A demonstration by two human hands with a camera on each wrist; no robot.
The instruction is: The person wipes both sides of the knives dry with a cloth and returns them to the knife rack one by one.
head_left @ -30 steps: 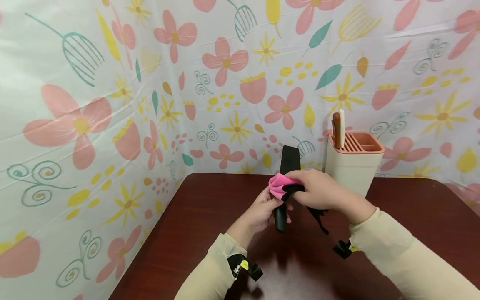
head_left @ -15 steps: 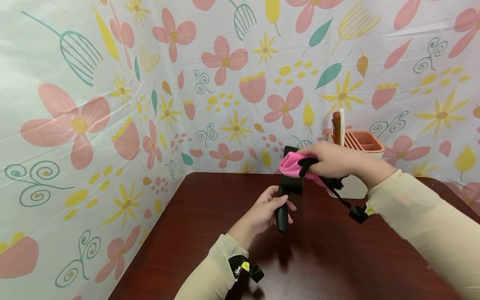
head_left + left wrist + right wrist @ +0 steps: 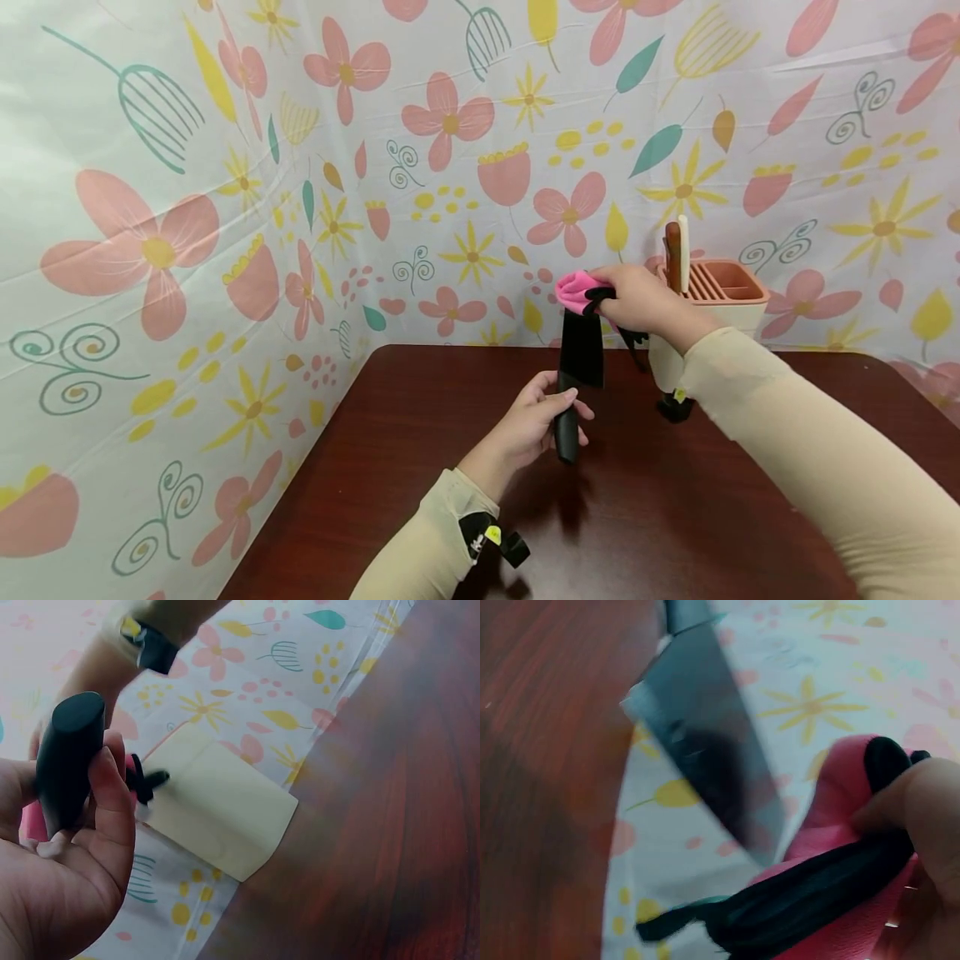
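Note:
My left hand point(image 3: 536, 417) grips the black handle of a kitchen knife point(image 3: 581, 350), its broad dark blade pointing up and away over the table. In the left wrist view the fingers curl round the knife's handle point(image 3: 71, 750). A bunched pink cloth with black trim and straps point(image 3: 579, 292) is held in my right hand point(image 3: 633, 296), at the far tip of the blade. The right wrist view shows the shiny blade point(image 3: 712, 735) beside the pink cloth point(image 3: 832, 802); whether they touch there I cannot tell.
Behind my right hand stands a cream knife block point(image 3: 738, 315) with an orange slotted top, holding a brown-handled and a white-handled tool point(image 3: 684, 254). The dark red wooden table point(image 3: 420, 433) meets a flower-print curtain point(image 3: 450, 208) at the back and left.
My right hand with the cloth has gone from the knife's handle end up along the blade to its far tip. My left hand keeps its grip, nearly still.

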